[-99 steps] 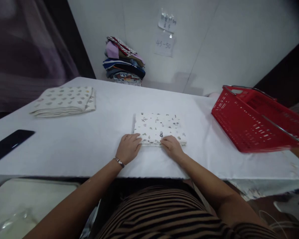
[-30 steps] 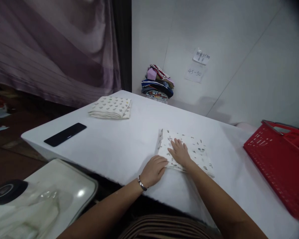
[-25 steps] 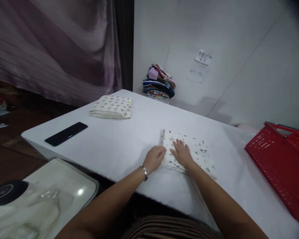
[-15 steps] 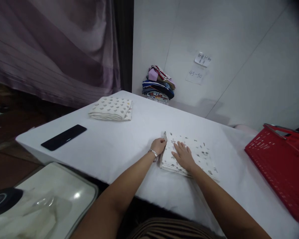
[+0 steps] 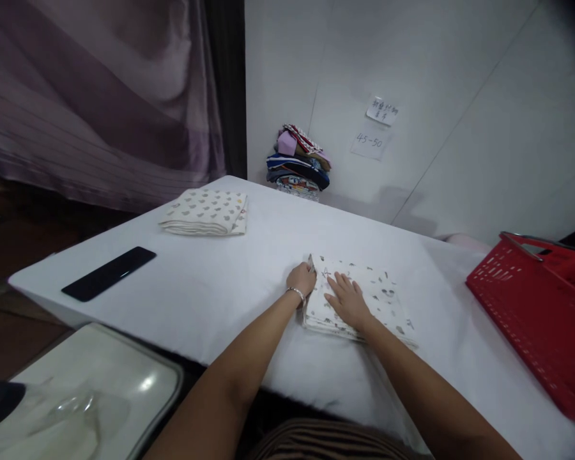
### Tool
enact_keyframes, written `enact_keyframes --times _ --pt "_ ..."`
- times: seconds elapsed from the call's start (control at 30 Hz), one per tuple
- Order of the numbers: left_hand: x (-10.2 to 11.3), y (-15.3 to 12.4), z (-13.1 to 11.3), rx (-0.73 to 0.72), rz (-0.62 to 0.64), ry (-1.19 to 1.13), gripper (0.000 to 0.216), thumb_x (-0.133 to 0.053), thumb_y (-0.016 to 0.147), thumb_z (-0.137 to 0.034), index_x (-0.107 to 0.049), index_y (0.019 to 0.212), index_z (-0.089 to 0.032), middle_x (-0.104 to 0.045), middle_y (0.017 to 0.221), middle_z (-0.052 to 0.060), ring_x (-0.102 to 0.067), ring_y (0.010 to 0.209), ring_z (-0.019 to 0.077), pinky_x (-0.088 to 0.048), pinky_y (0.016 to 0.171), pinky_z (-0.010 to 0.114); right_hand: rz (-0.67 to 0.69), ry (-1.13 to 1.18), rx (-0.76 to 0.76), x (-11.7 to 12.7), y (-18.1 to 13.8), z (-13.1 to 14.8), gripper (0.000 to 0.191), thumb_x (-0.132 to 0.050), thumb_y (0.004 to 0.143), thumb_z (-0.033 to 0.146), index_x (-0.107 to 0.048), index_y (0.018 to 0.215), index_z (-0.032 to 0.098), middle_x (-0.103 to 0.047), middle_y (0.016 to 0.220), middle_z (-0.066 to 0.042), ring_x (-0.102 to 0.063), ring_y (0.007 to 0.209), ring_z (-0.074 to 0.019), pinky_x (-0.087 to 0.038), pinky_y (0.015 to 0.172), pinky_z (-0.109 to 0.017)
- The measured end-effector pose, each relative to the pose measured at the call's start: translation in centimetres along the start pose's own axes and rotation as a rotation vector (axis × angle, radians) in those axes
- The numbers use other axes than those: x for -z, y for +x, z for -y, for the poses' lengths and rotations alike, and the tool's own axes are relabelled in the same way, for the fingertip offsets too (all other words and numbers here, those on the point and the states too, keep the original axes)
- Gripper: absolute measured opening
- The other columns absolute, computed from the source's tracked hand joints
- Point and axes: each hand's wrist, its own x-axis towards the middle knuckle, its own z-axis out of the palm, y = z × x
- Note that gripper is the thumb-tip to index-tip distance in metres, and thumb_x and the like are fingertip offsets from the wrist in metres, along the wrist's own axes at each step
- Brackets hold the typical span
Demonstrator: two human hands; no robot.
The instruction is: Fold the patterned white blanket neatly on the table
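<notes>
In front of me lies a folded white cloth (image 5: pixel 374 291) with small grey-brown prints, in several layers. My left hand (image 5: pixel 301 279) is closed on its left edge, fingertips partly hidden by the fabric. A silver bracelet (image 5: pixel 297 293) circles that wrist. Flat on top of the cloth rests my right hand (image 5: pixel 349 300), its fingers spread. Farther back on the left sits another folded cloth (image 5: pixel 206 211), cream with grey prints, apart from both hands.
A black flat slab (image 5: pixel 109 273) lies on the white table (image 5: pixel 196 281) at left. The red basket (image 5: pixel 527 306) stands at right. Folded fabrics (image 5: pixel 299 160) are stacked by the wall. A pale glossy surface (image 5: pixel 148 364) with a clear bag is at lower left.
The view has shifted slightly, so most things appear a little farther left. Both hands keep nearly the same places on the folded cloth.
</notes>
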Motion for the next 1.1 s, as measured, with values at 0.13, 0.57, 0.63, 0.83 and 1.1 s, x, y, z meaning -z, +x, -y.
enact_keyframes --times 0.13,0.57,0.63,0.83,1.1 --pt "0.2 0.9 -0.1 0.029 0.004 0.031 0.035 -0.053 0.077 -0.043 -0.059 0.101 -0.019 -0.067 0.105 0.012 -0.061 0.097 0.0249 -0.044 0.075 0.031 0.050 -0.003 -0.028 0.2 0.1 0.2 0.057 -0.026 0.093 0.051 -0.027 0.142 0.025 -0.017 0.151 -0.006 -0.011 0.139 -0.0247 -0.013 0.108 -0.049" --pt "-0.1 4.3 -1.8 0.092 0.054 0.050 0.032 -0.056 0.074 -0.037 -0.065 0.093 -0.013 -0.066 0.105 0.019 -0.062 0.097 0.0297 -0.045 0.073 0.033 0.213 0.226 -0.054 3.3 1.9 -1.0 0.059 -0.041 0.087 0.051 -0.035 0.139 0.024 -0.022 0.149 -0.008 -0.017 0.138 -0.0253 -0.017 0.109 -0.045" --pt "-0.3 4.1 -1.7 0.094 0.020 0.035 0.031 -0.055 0.075 -0.035 -0.063 0.097 -0.014 -0.065 0.108 0.018 -0.061 0.099 0.0289 -0.045 0.074 0.033 0.132 0.207 -0.095 4.1 2.6 -2.3 0.057 -0.042 0.088 0.048 -0.037 0.138 0.022 -0.026 0.148 -0.009 -0.020 0.137 -0.0251 -0.020 0.108 -0.043" --pt "-0.7 3.0 -1.5 0.067 -0.101 -0.036 0.031 -0.049 0.081 -0.031 -0.052 0.109 -0.019 -0.063 0.111 0.012 -0.060 0.101 0.0242 -0.043 0.076 0.032 -0.057 -0.035 -0.357 4.2 2.7 -9.0 0.052 -0.040 0.089 0.041 -0.040 0.136 0.018 -0.029 0.146 -0.013 -0.020 0.136 -0.0306 -0.019 0.106 -0.052" --pt "-0.9 3.9 -1.4 0.086 -0.084 -0.116 0.026 -0.055 0.078 -0.031 -0.054 0.102 -0.021 -0.066 0.103 0.010 -0.061 0.096 0.0240 -0.042 0.072 0.030 -0.064 0.026 -0.492 1.2 1.3 -13.9 0.057 -0.035 0.091 0.045 -0.041 0.135 0.010 -0.037 0.141 -0.016 -0.032 0.131 -0.0257 -0.027 0.106 -0.036"
